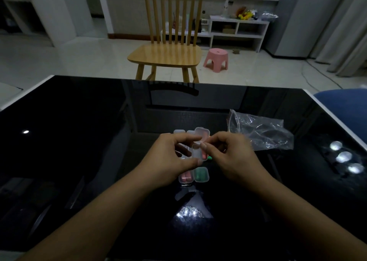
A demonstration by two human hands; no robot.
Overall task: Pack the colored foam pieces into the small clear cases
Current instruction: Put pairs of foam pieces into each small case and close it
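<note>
Left hand [170,157] grips an open case [196,151], steadying it above the table [79,141]; right hand [224,153] pinches its rim, apparently seating a pink foam piece [204,155]. Below lie filled pink [185,178] and green cases [201,174]; right, an empty bag [262,133].

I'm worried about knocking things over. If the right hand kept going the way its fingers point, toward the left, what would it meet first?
Most likely the open clear case that the right hand already pinches, then the left hand gripping it from the other side. Depth is hard to judge.
</note>
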